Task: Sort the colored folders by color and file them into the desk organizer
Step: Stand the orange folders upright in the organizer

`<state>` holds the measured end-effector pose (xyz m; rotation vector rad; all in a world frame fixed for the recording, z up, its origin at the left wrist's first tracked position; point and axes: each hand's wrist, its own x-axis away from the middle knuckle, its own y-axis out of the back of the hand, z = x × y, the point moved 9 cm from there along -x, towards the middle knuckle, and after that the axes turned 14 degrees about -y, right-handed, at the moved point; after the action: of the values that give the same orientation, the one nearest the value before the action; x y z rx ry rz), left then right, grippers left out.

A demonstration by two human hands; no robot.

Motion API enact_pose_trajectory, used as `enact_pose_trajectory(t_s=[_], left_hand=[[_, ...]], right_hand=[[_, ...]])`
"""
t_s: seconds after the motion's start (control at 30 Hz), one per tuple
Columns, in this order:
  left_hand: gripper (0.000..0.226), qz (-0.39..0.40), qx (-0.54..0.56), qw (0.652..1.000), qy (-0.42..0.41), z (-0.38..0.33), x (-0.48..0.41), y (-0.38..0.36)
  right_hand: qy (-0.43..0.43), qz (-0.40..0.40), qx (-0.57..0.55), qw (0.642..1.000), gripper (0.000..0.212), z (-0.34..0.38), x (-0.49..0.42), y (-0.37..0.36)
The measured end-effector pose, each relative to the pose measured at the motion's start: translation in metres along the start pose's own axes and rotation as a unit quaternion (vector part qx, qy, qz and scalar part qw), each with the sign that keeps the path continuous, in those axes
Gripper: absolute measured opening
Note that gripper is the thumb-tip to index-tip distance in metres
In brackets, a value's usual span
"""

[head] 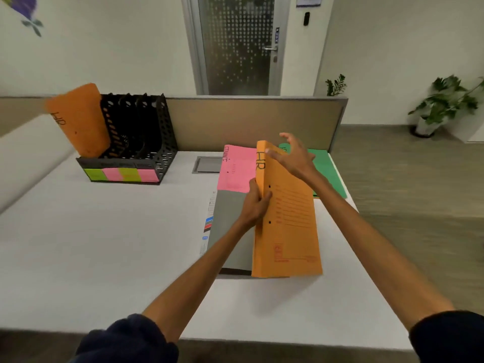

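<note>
Saw at upper left a black desk organizer (pixel 146 142), one orange folder marked HR (pixel 78 121) standing tilted at its left end, green and pink labels (pixel 121 174) along its front. Found a metal hatch (pixel 207 165) set in the white surface (pixel 104 244) just right of it. Noted mid-frame a pink folder (pixel 237 169) lying flat, abutting a grey folder (pixel 230 226). Saw the left grip (pixel 255 205) curled round the spine of a second orange HR folder (pixel 288 226), raised on edge and hiding part of a green folder (pixel 327 169). Found the right grip (pixel 293 157) spread loose at its top, holding nothing. Spotted a potted plant (pixel 440 106) far right.
</note>
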<state>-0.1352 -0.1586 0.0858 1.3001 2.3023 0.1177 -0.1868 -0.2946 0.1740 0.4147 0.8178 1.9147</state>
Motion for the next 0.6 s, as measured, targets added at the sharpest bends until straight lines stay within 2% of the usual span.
enact_pose_trajectory(t_s=[0.23,0.4,0.6], left_hand=[[0.043,-0.06,-0.017,0.997,-0.037,-0.004,0.001,0.088],[0.038,-0.077,-0.08,0.992,-0.052,0.0,0.005,0.165],[0.046,-0.154,-0.124,0.976,-0.087,0.005,0.029,0.258]], right_hand=[[0.118,0.093,0.015,0.989,0.076,0.106,0.014,-0.061],[0.192,0.091,0.062,0.975,0.098,0.19,0.026,-0.101],[0.23,0.065,0.056,0.97,0.08,0.278,0.051,-0.144]])
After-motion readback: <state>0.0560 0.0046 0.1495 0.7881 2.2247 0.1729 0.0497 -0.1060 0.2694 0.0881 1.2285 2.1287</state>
